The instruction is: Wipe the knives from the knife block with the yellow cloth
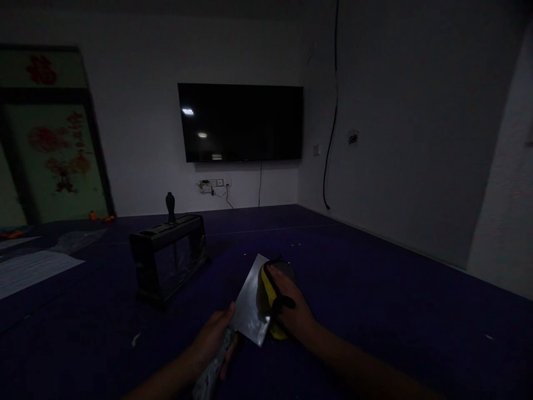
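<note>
A black rack (145, 266) stands on the purple surface (375, 294), left of the hands, its frame open beneath a long flat top. A dark, rounded handle (170, 206) stands upright from that top, and a thin, dark shape shows below it inside the frame; I cannot tell what it is.

The left hand (214, 333) reaches in from below, fingers closed around the grip of a cleaver (245, 305). The cleaver is tilted up and away from the person, in front of the body and right of the rack. Its blade is broad, flat, shiny metal with square corners; its grip looks mottled grey.

The right hand (293, 311) comes in from the right, forearm slanting, fingers laid forward over a yellow-and-dark pad (267, 284). It holds the pad at the blade's right side, overlapping the metal. The dim light hides what the pad is made of.
</note>
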`<control>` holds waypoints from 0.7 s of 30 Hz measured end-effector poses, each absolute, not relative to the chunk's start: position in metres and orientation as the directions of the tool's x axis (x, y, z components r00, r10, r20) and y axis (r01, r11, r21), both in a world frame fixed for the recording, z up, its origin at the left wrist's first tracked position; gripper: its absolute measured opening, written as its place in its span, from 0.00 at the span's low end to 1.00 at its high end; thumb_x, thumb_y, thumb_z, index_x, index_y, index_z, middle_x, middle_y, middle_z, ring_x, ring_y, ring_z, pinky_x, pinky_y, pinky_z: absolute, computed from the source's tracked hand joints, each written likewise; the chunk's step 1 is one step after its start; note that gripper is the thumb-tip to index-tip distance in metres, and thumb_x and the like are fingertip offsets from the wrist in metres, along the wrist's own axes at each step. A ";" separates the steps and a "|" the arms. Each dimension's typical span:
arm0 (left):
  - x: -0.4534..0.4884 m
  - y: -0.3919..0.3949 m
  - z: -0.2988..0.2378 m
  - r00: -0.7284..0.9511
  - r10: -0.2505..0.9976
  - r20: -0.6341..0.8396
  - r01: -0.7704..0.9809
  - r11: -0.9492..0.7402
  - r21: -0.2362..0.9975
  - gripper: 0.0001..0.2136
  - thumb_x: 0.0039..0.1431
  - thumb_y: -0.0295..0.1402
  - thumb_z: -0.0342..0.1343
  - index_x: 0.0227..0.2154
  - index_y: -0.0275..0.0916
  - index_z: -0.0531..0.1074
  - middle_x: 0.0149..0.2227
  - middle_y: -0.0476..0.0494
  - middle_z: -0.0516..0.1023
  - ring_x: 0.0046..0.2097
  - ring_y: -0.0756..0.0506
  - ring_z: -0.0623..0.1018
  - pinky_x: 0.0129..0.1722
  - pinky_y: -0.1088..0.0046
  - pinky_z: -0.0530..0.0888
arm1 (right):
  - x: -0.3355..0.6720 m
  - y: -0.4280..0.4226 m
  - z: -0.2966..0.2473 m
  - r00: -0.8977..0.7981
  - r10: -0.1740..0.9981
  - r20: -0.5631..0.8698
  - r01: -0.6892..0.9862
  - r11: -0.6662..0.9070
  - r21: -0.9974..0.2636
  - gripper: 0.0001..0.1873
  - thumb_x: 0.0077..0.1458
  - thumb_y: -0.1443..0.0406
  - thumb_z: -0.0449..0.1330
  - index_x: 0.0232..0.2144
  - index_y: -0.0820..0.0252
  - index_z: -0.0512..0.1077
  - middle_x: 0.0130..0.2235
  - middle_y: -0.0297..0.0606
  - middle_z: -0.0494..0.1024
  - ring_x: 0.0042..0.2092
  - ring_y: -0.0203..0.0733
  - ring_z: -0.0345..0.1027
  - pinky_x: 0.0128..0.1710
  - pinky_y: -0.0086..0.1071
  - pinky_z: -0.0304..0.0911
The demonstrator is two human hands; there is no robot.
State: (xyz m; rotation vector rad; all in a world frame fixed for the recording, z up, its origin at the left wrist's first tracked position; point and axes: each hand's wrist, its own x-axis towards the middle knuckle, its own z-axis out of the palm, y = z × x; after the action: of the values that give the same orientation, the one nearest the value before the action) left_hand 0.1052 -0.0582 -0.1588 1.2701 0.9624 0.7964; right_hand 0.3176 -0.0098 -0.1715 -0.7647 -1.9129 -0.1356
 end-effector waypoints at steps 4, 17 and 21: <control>0.105 -0.057 -0.160 0.401 0.905 -0.141 -0.006 0.156 0.988 0.33 0.44 0.64 0.40 0.09 0.35 0.63 0.06 0.48 0.59 0.08 0.50 0.61 0.06 0.77 0.58 | 0.318 -0.012 -0.169 -0.357 0.395 0.847 0.552 0.820 -0.150 0.35 0.50 0.72 0.49 0.61 0.57 0.47 0.59 0.43 0.59 0.59 0.44 0.53 0.55 0.44 0.56; 0.110 -0.067 -0.148 0.373 0.917 -0.139 0.044 0.132 0.990 0.35 0.42 0.67 0.35 0.07 0.36 0.59 0.05 0.48 0.57 0.08 0.52 0.60 0.07 0.79 0.57 | 0.316 -0.008 -0.174 -0.171 0.490 0.855 0.575 0.754 -0.317 0.34 0.49 0.73 0.47 0.60 0.54 0.50 0.58 0.41 0.60 0.59 0.44 0.53 0.56 0.46 0.55; 0.110 -0.067 -0.148 0.337 0.931 -0.139 0.080 0.119 0.990 0.36 0.39 0.68 0.33 0.07 0.36 0.58 0.05 0.49 0.57 0.07 0.52 0.59 0.07 0.79 0.56 | 0.315 -0.009 -0.172 -0.120 0.584 0.803 0.571 0.702 -0.425 0.33 0.49 0.73 0.48 0.59 0.54 0.53 0.58 0.40 0.60 0.59 0.44 0.52 0.57 0.46 0.52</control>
State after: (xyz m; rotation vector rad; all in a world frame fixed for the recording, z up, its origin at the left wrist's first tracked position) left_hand 0.1099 -0.0674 -0.1481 1.2991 1.0487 0.8287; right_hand 0.3146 -0.0088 -0.1718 -0.9169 -1.7792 0.0145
